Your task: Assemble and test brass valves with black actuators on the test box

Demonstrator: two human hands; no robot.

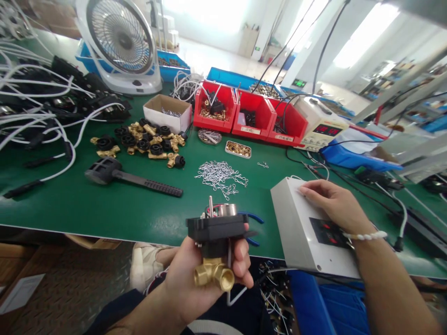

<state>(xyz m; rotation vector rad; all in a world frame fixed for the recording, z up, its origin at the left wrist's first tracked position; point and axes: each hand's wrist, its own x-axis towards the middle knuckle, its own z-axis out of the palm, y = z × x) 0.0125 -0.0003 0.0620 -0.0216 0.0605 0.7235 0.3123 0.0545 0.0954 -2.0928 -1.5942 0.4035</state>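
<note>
My left hand point(206, 274) is wrapped around a motorized brass valve point(213, 274), held above the table's front edge. Its black housing point(216, 226) faces up with the top uncovered, showing a silver motor point(227, 210), a thin upright metal pin and some red wire. The two brass ports point toward me. My right hand point(331, 200) lies over a grey control box point(296, 223), thumb and fingers drawn together at its far end; whatever they grip there is hidden. Red displays on the box sit partly under my wrist. Behind the valve, blue-handled pliers point(256, 217) are partly covered.
Loose spring clips point(220, 176) lie mid-table, with a black mallet point(132, 181) to their left. Behind are brass valve bodies point(146, 139), a tin of brass nuts point(238, 149), red bins point(214, 107), a white fan point(122, 42) and a power supply point(321, 123). White cables point(38, 111) crowd the left.
</note>
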